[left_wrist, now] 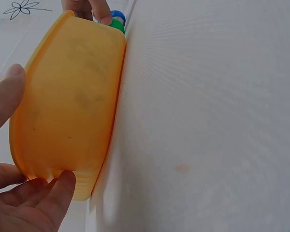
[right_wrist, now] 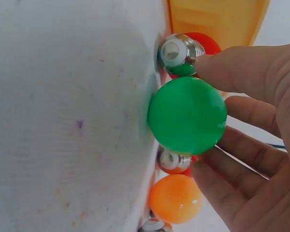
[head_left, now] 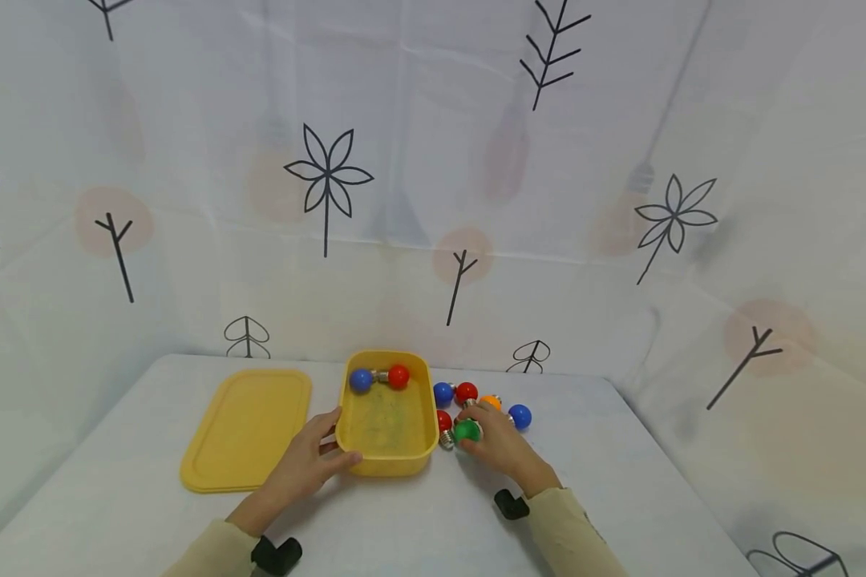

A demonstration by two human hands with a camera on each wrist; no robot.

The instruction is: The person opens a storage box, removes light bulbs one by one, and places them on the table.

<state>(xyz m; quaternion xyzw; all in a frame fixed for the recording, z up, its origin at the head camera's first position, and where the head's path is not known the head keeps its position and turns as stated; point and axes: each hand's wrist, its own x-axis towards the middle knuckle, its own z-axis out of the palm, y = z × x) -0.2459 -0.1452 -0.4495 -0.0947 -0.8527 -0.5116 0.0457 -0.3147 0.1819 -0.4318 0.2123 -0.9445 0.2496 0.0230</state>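
Observation:
My left hand holds the near left corner of a yellow plastic tub, its fingers against the wall in the left wrist view. Inside, toward the back, lie a blue bulb and a red bulb, bases facing each other. Right of the tub, my right hand has its thumb and fingers round a green light bulb low at the table. Close by are a red bulb with a metal screw base, and an orange bulb.
A flat yellow lid lies left of the tub. Beyond my right hand are another red bulb and two blue bulbs, one by the tub and one farther right. White patterned cloth hangs behind the white table.

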